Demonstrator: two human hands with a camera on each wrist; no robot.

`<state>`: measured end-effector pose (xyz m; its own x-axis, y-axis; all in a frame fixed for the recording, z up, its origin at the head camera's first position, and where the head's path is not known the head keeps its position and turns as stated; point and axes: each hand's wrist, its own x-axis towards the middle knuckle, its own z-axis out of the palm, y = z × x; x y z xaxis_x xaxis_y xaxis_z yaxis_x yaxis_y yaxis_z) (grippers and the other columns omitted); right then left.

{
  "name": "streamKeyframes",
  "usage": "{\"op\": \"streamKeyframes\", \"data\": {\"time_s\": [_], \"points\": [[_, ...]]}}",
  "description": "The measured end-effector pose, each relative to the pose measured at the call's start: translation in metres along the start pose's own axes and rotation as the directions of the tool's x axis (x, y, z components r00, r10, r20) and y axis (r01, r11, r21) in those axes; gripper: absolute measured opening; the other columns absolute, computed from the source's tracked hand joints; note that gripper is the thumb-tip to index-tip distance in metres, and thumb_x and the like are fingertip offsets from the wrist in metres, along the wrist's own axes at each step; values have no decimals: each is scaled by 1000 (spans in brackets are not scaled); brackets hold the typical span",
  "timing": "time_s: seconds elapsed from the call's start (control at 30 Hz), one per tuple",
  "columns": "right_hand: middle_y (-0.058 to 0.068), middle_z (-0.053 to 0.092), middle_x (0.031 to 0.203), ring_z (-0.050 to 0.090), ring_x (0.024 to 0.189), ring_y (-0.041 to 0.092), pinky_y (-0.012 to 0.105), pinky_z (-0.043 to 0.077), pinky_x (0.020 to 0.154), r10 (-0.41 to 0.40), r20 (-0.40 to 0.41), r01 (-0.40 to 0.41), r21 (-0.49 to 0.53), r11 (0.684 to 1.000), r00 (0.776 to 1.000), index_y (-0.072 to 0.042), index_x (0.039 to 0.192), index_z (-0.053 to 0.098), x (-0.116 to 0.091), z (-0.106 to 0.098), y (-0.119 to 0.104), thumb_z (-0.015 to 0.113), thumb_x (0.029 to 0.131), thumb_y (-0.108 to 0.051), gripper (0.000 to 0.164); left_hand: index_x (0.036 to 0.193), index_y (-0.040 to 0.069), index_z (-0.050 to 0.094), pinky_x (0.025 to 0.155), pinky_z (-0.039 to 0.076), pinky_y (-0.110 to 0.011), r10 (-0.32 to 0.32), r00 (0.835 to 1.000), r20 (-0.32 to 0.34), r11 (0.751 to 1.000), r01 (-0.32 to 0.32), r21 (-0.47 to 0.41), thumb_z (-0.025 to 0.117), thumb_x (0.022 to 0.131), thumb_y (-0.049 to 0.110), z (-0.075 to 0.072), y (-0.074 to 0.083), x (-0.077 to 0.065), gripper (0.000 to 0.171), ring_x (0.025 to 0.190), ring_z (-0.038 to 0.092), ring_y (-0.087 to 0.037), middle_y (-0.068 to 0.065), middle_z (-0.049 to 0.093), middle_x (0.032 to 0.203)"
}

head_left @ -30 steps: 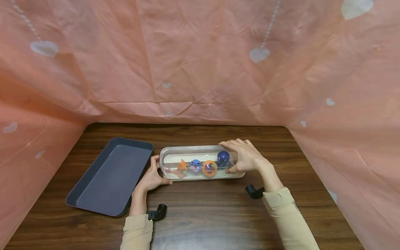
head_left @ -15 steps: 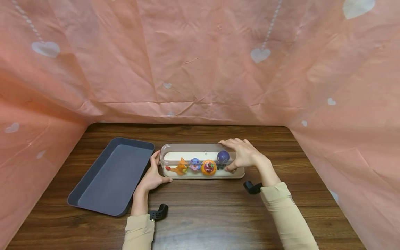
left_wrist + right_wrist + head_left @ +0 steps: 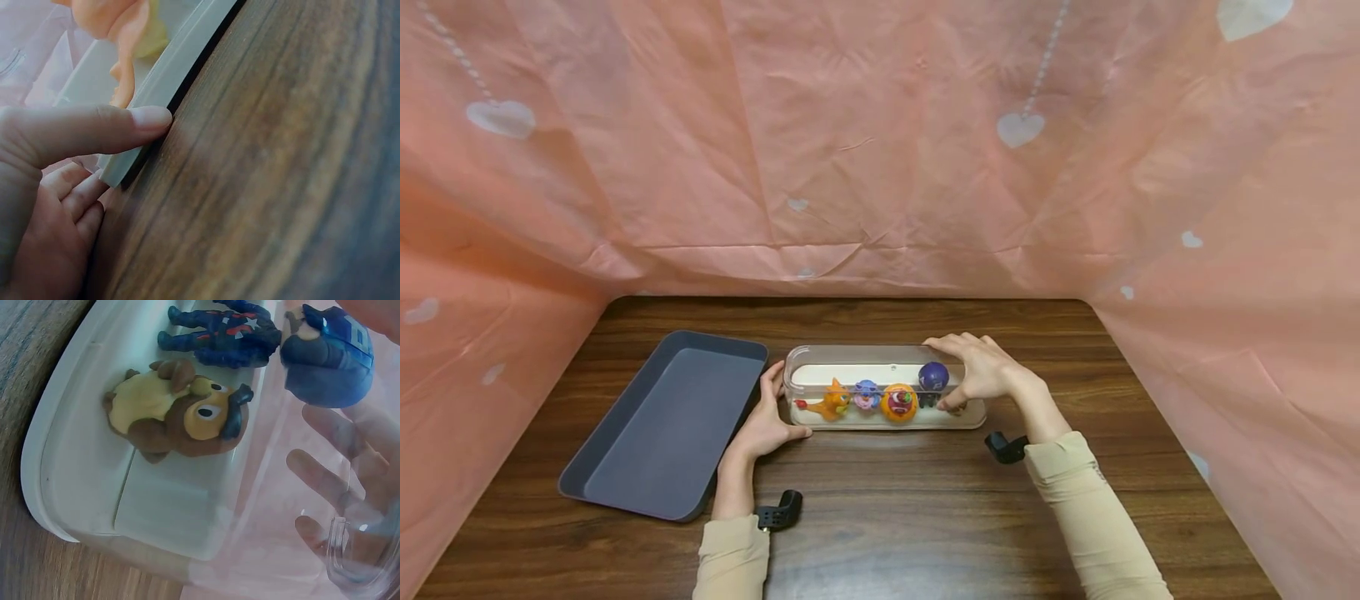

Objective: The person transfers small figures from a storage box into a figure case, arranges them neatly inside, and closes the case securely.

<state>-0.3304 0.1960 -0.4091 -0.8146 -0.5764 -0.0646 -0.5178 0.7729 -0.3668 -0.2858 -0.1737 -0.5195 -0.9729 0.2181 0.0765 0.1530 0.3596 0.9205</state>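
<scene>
A long display case with a clear plastic cover (image 3: pixel 850 357) and a white base (image 3: pixel 850 426) lies mid-table. Inside stand an orange dragon-like figurine (image 3: pixel 833 402), a blue-and-pink figurine (image 3: pixel 867 396), a round orange figurine (image 3: pixel 899 403) and a figure in a blue helmet (image 3: pixel 933 377). An owl figurine (image 3: pixel 178 419) lies at the right end, mostly hidden from the head view. My left hand (image 3: pixel 763 423) grips the left end, thumb on the base's front edge. With thumb in front and fingers behind, my right hand (image 3: pixel 988 371) spans and holds the cover near its right end.
A dark grey-blue tray (image 3: pixel 670 433) lies slantwise on the left of the wooden table (image 3: pixel 880 500), close to my left hand. Pink curtains (image 3: pixel 880 167) with white hearts enclose the back and both sides.
The cover's front line has moved up slightly in the head view, and the figurines show more plainly. The right forearm has shifted slightly; the left hand keeps its place.
</scene>
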Motion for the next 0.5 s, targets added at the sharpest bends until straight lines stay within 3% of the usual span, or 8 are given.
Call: {"op": "streamKeyframes", "data": {"time_s": [0.2, 0.5], "points": [[9, 47, 145, 42, 132, 32, 62, 24, 107, 19, 10, -19, 18, 1000, 1000, -16, 149, 41, 0, 2, 0, 87, 63, -48, 103, 152, 10, 1, 112, 19, -57, -4, 1000, 6, 1000, 4, 16, 85, 67, -4, 1, 1, 0, 120, 138, 32, -38, -22, 19, 159], [7, 45, 148, 38, 135, 35, 64, 19, 109, 23, 37, -24, 8, 1000, 999, -18, 150, 40, 2, -1, -1, 86, 64, -49, 103, 151, 8, 0, 111, 22, -57, -2, 1000, 14, 1000, 1, 19, 84, 67, -4, 1, 4, 0, 120, 139, 31, -39, -24, 21, 158]]}}
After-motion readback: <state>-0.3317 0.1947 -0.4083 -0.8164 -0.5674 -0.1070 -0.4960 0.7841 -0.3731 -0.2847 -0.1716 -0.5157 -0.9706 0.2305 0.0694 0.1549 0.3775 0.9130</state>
